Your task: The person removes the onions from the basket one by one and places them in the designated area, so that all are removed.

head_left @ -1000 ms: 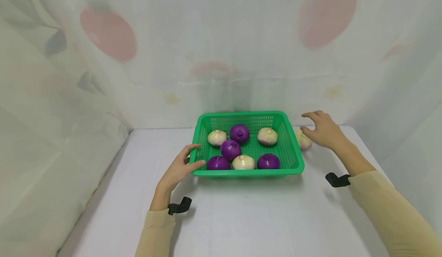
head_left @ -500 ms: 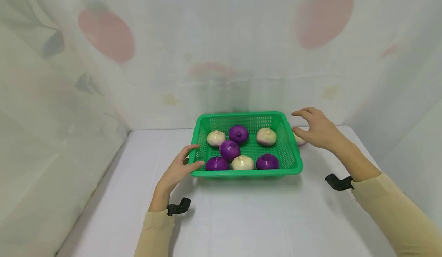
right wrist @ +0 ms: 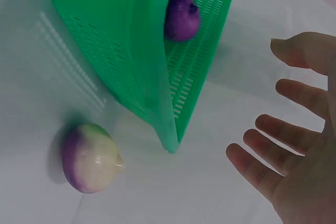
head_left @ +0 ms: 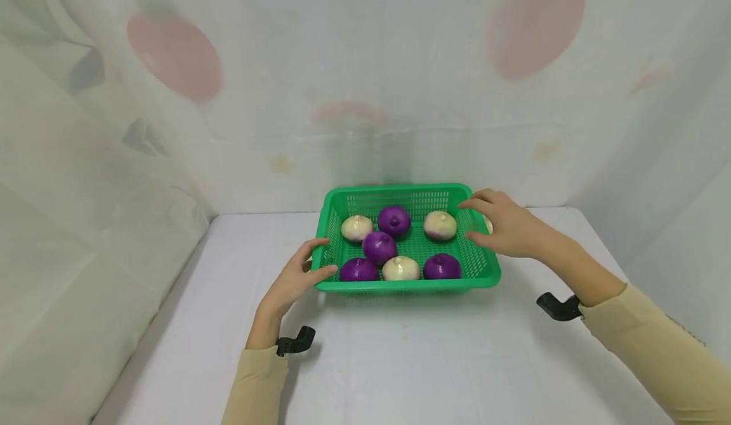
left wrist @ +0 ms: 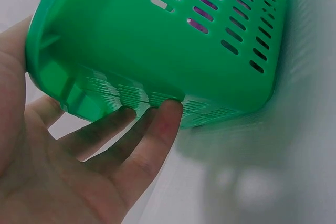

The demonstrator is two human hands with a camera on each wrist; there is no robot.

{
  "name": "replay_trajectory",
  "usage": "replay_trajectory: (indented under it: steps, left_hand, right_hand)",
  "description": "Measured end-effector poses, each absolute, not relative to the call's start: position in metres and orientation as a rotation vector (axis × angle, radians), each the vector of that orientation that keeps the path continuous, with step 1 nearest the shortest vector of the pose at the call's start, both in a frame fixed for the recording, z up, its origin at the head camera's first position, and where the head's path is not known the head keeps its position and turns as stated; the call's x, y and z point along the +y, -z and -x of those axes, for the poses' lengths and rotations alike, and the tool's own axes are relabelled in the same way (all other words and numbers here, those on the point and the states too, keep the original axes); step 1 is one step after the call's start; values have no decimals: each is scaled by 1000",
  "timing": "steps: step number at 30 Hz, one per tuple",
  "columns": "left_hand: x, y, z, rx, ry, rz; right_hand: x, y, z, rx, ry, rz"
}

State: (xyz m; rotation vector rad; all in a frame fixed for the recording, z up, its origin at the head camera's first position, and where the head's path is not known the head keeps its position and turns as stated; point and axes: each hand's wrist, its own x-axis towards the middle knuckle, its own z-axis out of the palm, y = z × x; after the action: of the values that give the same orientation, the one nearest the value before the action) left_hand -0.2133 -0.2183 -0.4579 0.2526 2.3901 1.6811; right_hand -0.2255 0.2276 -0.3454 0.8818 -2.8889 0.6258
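- Left hand (head_left: 296, 276) grips the green basket (head_left: 411, 285) by its left end, presumably to steady it near the desk's (head_left: 400, 368) back edge.
- Right hand (head_left: 505, 227), fingers spread, holds nothing near the right rim.
- One loose bulb (right wrist: 89, 158) lies outside, beside the basket.

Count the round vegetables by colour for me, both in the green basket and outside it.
Purple vegetables in the basket: 4
Mostly pale vegetables in the basket: 3
Pale and purple vegetable outside, on the table: 1
Total: 8
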Motion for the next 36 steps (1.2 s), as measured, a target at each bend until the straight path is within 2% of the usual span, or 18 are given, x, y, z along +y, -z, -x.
replay_trajectory:
  steps: [19,36]
  left_hand:
    - [-219,458,212,2409,-1653,-212]
    - [-219,457,213,2420,-1648,-231]
  right_hand:
    - [199,369,220,-2970,-396,-1061]
    - [186,389,229,-2987,-335,-1250]
